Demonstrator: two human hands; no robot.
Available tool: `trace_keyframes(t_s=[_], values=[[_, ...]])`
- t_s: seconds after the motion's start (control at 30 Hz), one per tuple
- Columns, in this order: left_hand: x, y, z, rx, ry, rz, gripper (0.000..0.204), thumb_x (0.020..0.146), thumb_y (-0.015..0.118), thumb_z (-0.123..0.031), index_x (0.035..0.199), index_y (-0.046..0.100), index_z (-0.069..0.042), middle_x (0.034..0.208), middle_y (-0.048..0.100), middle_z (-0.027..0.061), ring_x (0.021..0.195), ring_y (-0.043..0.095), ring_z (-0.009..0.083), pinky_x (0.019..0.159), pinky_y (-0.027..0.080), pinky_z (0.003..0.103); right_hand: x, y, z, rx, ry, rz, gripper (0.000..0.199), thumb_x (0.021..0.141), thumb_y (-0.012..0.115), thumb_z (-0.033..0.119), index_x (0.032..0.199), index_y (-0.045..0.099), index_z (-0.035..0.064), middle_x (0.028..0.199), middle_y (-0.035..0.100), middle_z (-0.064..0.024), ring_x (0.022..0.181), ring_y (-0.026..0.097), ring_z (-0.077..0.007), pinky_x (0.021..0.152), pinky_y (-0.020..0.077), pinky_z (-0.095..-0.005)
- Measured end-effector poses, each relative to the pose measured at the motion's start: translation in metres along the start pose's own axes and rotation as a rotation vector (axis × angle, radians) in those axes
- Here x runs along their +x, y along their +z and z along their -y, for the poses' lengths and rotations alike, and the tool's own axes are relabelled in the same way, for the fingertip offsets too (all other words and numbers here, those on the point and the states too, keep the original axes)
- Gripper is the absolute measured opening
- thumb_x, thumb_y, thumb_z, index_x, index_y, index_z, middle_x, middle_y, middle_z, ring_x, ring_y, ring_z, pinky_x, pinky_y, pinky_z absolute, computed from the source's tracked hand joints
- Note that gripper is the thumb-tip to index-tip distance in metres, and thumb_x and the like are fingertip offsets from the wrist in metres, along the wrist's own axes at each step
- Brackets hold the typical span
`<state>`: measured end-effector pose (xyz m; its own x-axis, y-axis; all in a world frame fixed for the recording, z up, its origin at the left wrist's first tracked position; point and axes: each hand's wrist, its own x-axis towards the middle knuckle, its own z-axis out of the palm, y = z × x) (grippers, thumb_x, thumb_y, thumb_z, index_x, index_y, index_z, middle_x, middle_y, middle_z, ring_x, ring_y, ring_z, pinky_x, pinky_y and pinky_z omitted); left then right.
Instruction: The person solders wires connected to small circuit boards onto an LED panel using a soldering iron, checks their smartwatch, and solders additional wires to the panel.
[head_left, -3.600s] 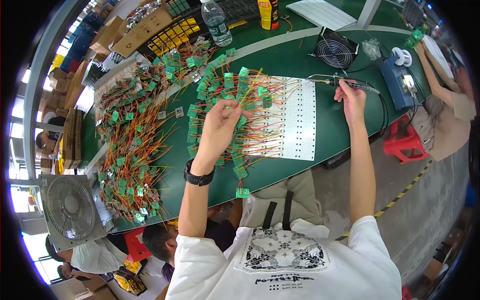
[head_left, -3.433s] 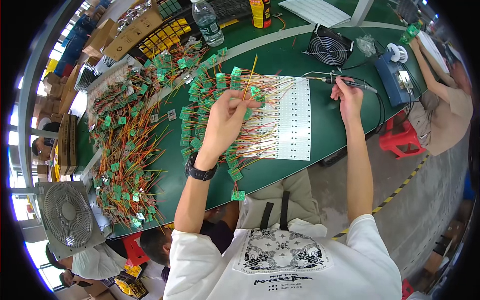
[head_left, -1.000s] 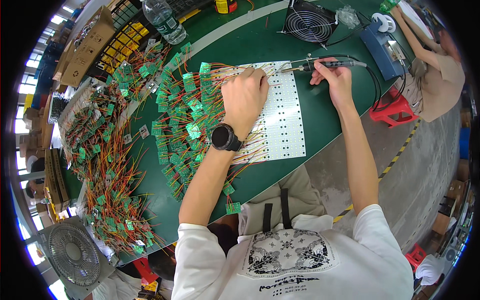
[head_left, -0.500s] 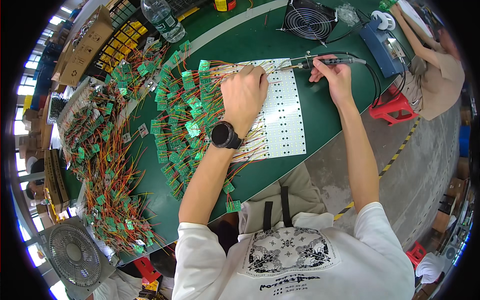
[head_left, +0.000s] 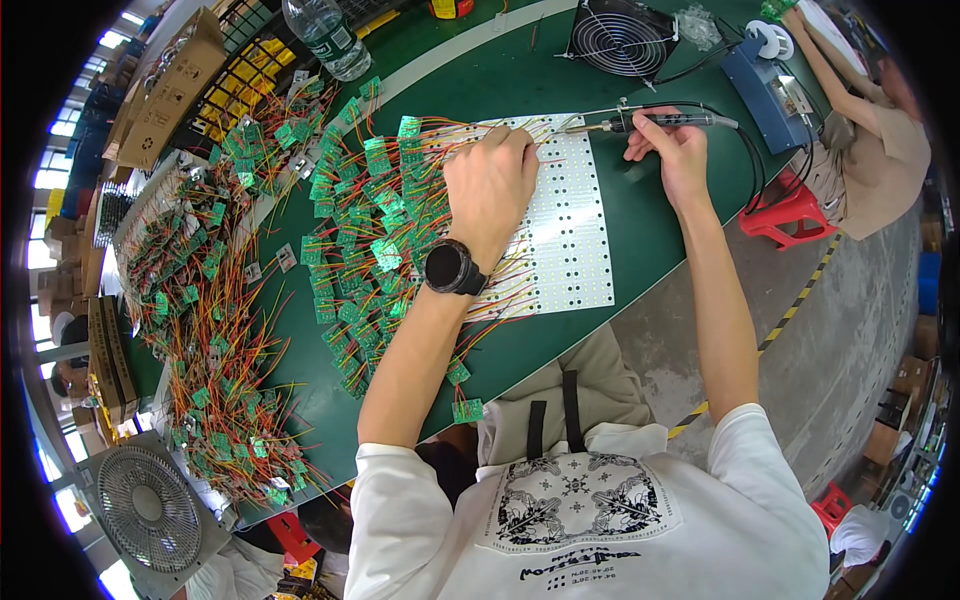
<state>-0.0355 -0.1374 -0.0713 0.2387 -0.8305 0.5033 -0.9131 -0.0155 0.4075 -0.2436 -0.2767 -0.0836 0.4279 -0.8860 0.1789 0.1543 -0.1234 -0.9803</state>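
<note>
My left hand [head_left: 492, 190], with a black watch on the wrist, presses down on thin red and yellow wires at the top edge of a white LED panel [head_left: 565, 245] on the green table [head_left: 600, 80]. My right hand [head_left: 672, 150] grips a black-handled soldering iron [head_left: 650, 122], its metal tip pointing left to the panel's top edge, close to my left fingers. Many small green circuit boards with wire tails [head_left: 360, 230] fan out from the panel's left side.
More green boards with wires [head_left: 215, 330] are heaped along the table's left. A plastic water bottle [head_left: 325, 35], a black fan [head_left: 620, 38], a blue soldering station [head_left: 765, 90] and cardboard boxes [head_left: 165, 90] stand at the back. Another person [head_left: 870, 130] sits at right by a red stool [head_left: 790, 215].
My left hand came down from holding wires above the table and now rests on the panel's top edge. The soldering iron tip moved in beside it. The view shifted slightly.
</note>
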Motion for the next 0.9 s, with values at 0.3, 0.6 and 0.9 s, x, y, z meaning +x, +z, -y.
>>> trace_keyframes(t_s=[0.3,0.6,0.9], values=[[0.004,-0.009,-0.009,-0.129,0.054,0.001,0.012,0.087,0.068,-0.018,0.088,0.071,-0.007,0.094,0.067,0.0057,0.067,0.066,0.0283,0.061,0.053,0.038,0.006,-0.007,0.001,0.067,0.037,-0.062,0.023,0.089,0.071,0.015,0.098,0.065,-0.0051,0.076,0.066,-0.0106,0.059,0.064,-0.0178,0.055,0.0474,-0.0265],[0.003,-0.01,0.0,-0.125,0.236,0.154,0.011,0.086,0.069,-0.017,0.088,0.07,-0.006,0.087,0.065,0.0079,0.076,0.065,0.0284,0.067,0.052,0.039,0.004,-0.01,0.0,0.109,0.064,0.002,0.023,0.089,0.072,0.014,0.101,0.064,-0.0049,0.076,0.066,-0.0105,0.06,0.064,-0.017,0.055,0.0468,-0.0258],[0.002,-0.001,0.0,-0.051,0.131,0.038,0.011,0.088,0.067,-0.015,0.087,0.067,-0.004,0.083,0.064,0.009,0.073,0.065,0.0307,0.063,0.052,0.04,0.001,-0.012,0.0,0.058,0.062,0.057,0.023,0.088,0.072,0.01,0.102,0.064,-0.0065,0.075,0.067,-0.0123,0.06,0.066,-0.0195,0.055,0.0499,-0.0266]])
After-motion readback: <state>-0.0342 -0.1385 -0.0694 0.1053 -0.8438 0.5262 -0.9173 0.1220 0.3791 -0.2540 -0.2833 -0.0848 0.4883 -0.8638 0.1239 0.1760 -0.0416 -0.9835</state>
